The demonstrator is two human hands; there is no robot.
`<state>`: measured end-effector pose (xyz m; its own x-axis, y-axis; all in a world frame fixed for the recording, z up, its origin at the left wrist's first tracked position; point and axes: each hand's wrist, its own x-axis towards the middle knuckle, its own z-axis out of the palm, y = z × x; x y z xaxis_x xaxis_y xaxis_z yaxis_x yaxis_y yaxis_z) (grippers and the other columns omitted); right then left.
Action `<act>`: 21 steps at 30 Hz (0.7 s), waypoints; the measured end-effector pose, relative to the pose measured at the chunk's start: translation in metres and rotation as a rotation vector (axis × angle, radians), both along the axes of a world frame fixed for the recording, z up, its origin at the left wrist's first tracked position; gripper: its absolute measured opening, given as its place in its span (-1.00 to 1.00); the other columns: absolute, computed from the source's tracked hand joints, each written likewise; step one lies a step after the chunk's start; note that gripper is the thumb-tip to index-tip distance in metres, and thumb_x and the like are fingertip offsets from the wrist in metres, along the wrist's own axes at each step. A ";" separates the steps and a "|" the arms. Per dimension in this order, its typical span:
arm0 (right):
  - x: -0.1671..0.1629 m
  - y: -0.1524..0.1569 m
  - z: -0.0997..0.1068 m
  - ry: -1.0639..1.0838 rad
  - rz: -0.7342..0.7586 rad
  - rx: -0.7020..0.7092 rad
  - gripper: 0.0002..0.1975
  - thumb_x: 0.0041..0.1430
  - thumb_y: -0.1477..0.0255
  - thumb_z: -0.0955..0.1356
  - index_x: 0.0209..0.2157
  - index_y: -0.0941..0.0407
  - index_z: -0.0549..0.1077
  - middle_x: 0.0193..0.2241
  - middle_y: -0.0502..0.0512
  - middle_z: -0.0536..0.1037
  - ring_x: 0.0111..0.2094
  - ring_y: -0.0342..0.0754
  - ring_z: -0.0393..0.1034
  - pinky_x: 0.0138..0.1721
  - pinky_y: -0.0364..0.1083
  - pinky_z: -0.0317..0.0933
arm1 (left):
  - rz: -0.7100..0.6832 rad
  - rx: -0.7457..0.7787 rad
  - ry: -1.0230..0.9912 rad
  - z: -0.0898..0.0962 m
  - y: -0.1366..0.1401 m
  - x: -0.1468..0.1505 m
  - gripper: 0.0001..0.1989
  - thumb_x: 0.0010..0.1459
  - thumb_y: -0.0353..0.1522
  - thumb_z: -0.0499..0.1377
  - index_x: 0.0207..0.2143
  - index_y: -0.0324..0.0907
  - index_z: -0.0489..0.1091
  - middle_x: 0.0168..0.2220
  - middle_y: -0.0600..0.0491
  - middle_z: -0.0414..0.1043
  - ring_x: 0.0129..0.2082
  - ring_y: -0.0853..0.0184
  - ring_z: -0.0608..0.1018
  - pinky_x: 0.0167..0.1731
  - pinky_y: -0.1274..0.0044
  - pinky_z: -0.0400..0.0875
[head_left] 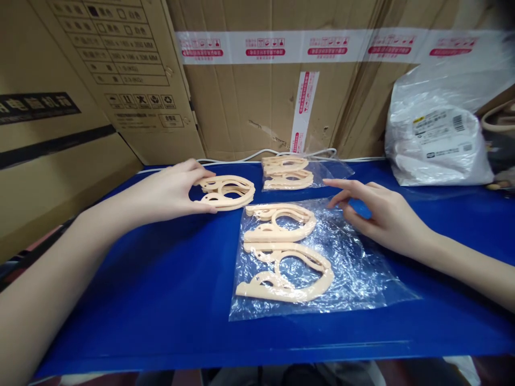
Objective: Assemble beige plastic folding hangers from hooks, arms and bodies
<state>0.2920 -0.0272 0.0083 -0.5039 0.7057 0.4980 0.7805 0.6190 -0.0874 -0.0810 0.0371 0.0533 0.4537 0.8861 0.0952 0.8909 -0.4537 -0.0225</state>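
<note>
My left hand [183, 187] grips a small stack of beige folded travel hangers [249, 188] by their left end, thumb in front and fingers behind, at the blue surface. To the right, my right hand [374, 214] hovers over a clear plastic bag [358, 279]. Its index finger is stretched out, the other fingers are partly curled, and nothing shows between them. Inside that bag lie more folded hangers [322, 279], in two groups one in front of the other. Behind it, a second clear bag [328, 170] holds further beige hangers [287, 179].
The blue table [161, 300] ends at a front edge near me. Large cardboard boxes [249, 96] stand along the back and left. A white cable [237, 160] runs along the rear edge. At the back right sits a white plastic-wrapped package [438, 139] with a label.
</note>
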 end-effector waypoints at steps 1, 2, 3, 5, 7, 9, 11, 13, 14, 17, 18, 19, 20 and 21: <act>0.001 0.000 0.000 0.009 -0.002 0.002 -0.43 0.20 0.59 0.23 0.23 0.00 0.17 -0.25 -0.01 0.59 -0.36 -0.05 0.43 -0.21 0.00 0.25 | -0.015 0.055 -0.012 0.002 -0.002 0.002 -0.21 0.03 0.16 0.11 0.14 -0.19 0.34 0.05 -0.16 0.35 -0.02 -0.03 0.47 0.01 0.23 0.35; 0.002 0.000 0.001 0.021 -0.001 0.009 -0.43 0.18 0.60 0.23 0.23 0.02 0.19 -0.24 0.01 0.58 -0.32 -0.04 0.43 -0.20 0.01 0.25 | -0.035 0.113 -0.024 0.003 -0.004 0.004 -0.24 0.06 0.12 0.12 0.14 -0.19 0.32 0.04 -0.16 0.33 -0.03 -0.02 0.46 0.01 0.22 0.35; 0.002 0.000 0.001 0.037 0.002 0.022 -0.43 0.17 0.61 0.23 0.21 0.04 0.21 -0.23 0.04 0.57 -0.29 -0.02 0.43 -0.18 0.02 0.25 | -0.061 0.174 -0.037 0.003 -0.007 0.007 -0.28 0.09 0.08 0.12 0.15 -0.20 0.31 0.04 -0.16 0.31 -0.02 -0.01 0.45 0.02 0.21 0.34; 0.003 -0.001 0.002 0.067 0.007 0.059 -0.46 0.16 0.61 0.23 0.18 0.07 0.26 -0.21 0.09 0.53 -0.22 0.02 0.42 -0.17 0.04 0.25 | -0.115 0.286 -0.067 0.003 -0.012 0.013 -0.35 0.14 0.01 0.12 0.17 -0.18 0.27 0.05 -0.14 0.29 0.04 0.02 0.40 0.08 0.24 0.31; 0.002 -0.003 0.004 0.089 0.013 0.101 -0.51 0.17 0.59 0.22 0.14 0.08 0.30 -0.21 0.12 0.51 -0.21 0.04 0.40 -0.18 0.05 0.25 | -0.163 0.366 -0.099 0.000 -0.019 0.021 -0.40 0.19 -0.06 0.12 0.20 -0.14 0.21 0.07 -0.10 0.26 0.08 0.04 0.36 0.12 0.26 0.28; -0.001 -0.006 0.006 0.099 0.019 0.127 -0.56 0.21 0.58 0.21 0.12 0.06 0.31 -0.20 0.14 0.49 -0.20 0.06 0.39 -0.19 0.07 0.26 | -0.211 0.429 -0.151 -0.004 -0.027 0.031 -0.40 0.20 -0.10 0.13 0.22 -0.14 0.18 0.07 -0.09 0.26 0.07 0.05 0.36 0.12 0.24 0.28; -0.004 -0.011 0.008 0.100 0.039 0.158 -0.59 0.25 0.55 0.21 0.11 0.04 0.31 -0.15 0.17 0.48 -0.16 0.08 0.40 -0.17 0.09 0.27 | -0.275 0.459 -0.213 -0.009 -0.037 0.041 -0.38 0.19 -0.13 0.16 0.24 -0.15 0.14 0.08 -0.10 0.26 0.05 0.06 0.37 0.09 0.22 0.30; -0.009 -0.017 0.009 0.077 0.080 0.195 -0.59 0.27 0.46 0.25 0.14 0.02 0.28 -0.06 0.21 0.45 -0.08 0.14 0.39 -0.11 0.14 0.28 | -0.350 0.459 -0.271 -0.013 -0.049 0.052 -0.35 0.17 -0.16 0.19 0.25 -0.13 0.12 0.08 -0.11 0.27 0.04 0.06 0.39 0.08 0.22 0.31; -0.012 -0.021 0.009 0.054 0.100 0.209 -0.55 0.26 0.39 0.29 0.17 0.01 0.25 -0.01 0.23 0.43 -0.03 0.17 0.38 -0.07 0.17 0.28 | -0.390 0.456 -0.294 -0.015 -0.055 0.057 -0.34 0.17 -0.16 0.20 0.26 -0.11 0.11 0.09 -0.11 0.27 0.05 0.06 0.39 0.07 0.22 0.31; -0.020 -0.030 0.008 -0.034 0.131 0.214 -0.36 0.19 0.23 0.38 0.25 -0.03 0.15 0.13 0.27 0.35 0.09 0.25 0.32 -0.01 0.20 0.28 | -0.505 0.462 -0.302 -0.020 -0.070 0.069 -0.32 0.19 -0.16 0.19 0.29 -0.10 0.06 0.12 -0.12 0.29 0.08 0.07 0.39 0.08 0.24 0.30; -0.022 -0.032 0.007 -0.059 0.137 0.212 -0.33 0.18 0.22 0.38 0.27 -0.05 0.12 0.16 0.26 0.34 0.10 0.25 0.32 -0.01 0.20 0.29 | -0.539 0.470 -0.287 -0.021 -0.074 0.072 -0.32 0.20 -0.16 0.18 0.30 -0.11 0.05 0.12 -0.12 0.30 0.08 0.08 0.39 0.08 0.26 0.30; -0.024 -0.034 0.006 -0.081 0.149 0.218 -0.33 0.18 0.22 0.38 0.27 -0.07 0.11 0.17 0.25 0.34 0.09 0.24 0.33 -0.03 0.19 0.30 | -0.569 0.482 -0.267 -0.022 -0.076 0.073 -0.33 0.21 -0.16 0.17 0.30 -0.11 0.03 0.12 -0.12 0.32 0.09 0.09 0.39 0.08 0.27 0.29; -0.025 -0.036 0.005 -0.101 0.163 0.222 -0.33 0.19 0.24 0.38 0.28 -0.08 0.10 0.17 0.24 0.34 0.07 0.23 0.35 -0.05 0.18 0.31 | -0.595 0.495 -0.247 -0.023 -0.078 0.075 -0.33 0.23 -0.16 0.16 0.31 -0.12 0.03 0.11 -0.11 0.33 0.10 0.09 0.39 0.08 0.29 0.28; -0.025 -0.037 0.005 -0.117 0.176 0.223 -0.34 0.21 0.25 0.37 0.28 -0.09 0.08 0.17 0.24 0.35 0.05 0.22 0.37 -0.06 0.18 0.31 | -0.618 0.510 -0.228 -0.024 -0.079 0.075 -0.34 0.24 -0.16 0.15 0.31 -0.13 0.03 0.11 -0.11 0.34 0.10 0.10 0.39 0.08 0.30 0.28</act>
<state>0.2666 -0.0638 0.0130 -0.6716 0.4827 0.5621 0.6566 0.7392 0.1498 -0.0059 -0.0414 0.0291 0.7648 0.3073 0.5663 0.4926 -0.8454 -0.2066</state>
